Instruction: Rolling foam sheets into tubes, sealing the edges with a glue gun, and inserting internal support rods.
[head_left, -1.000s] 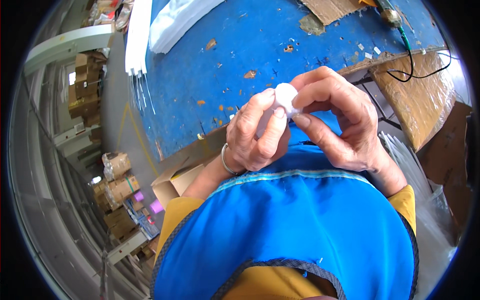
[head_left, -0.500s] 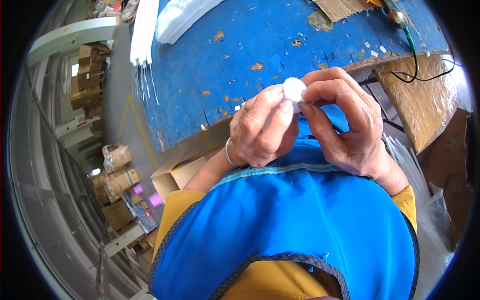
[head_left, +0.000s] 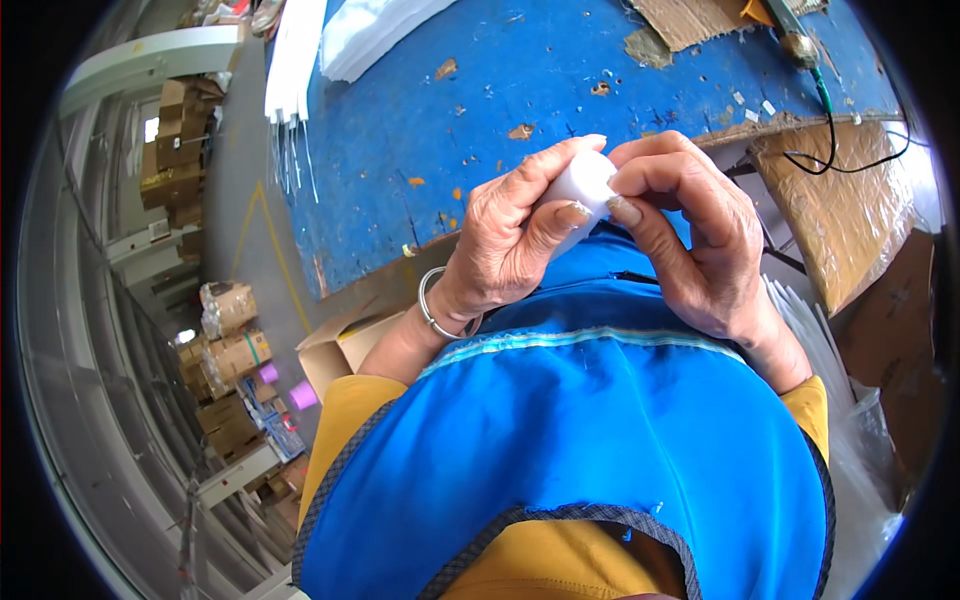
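The white cylindrical piece (head_left: 583,187) is held in the air between both hands, above the near edge of the blue counter (head_left: 480,110) and just in front of the person's blue apron (head_left: 590,440). It looks like a small roll or plug of white material; its exact kind cannot be told.

The left hand (head_left: 510,240) is closed around the piece from the left and below, thumb laid along its lower side, fingers curled over the top. A thin metal bangle (head_left: 432,310) sits on that wrist. The right hand (head_left: 695,235) is closed on the piece's right end, thumb and forefinger pinching at its face, remaining fingers folded. Neither hand is spread; both are narrow and occupied with the same item.

Judgement: the step in hand appears to be fine work on the end of the piece, such as picking at an edge or pressing something onto it. The next move would call for a steady left-hand hold while the right fingertips do the precise work.

Surroundings: the counter's paint is worn and chipped, with scraps scattered on it. White sheets (head_left: 375,30) lie at its far left corner, cardboard (head_left: 685,18) at the far edge, and a tool with a green lead (head_left: 822,80) near the far right corner. Cardboard boxes (head_left: 235,350) stand on the floor to the left.
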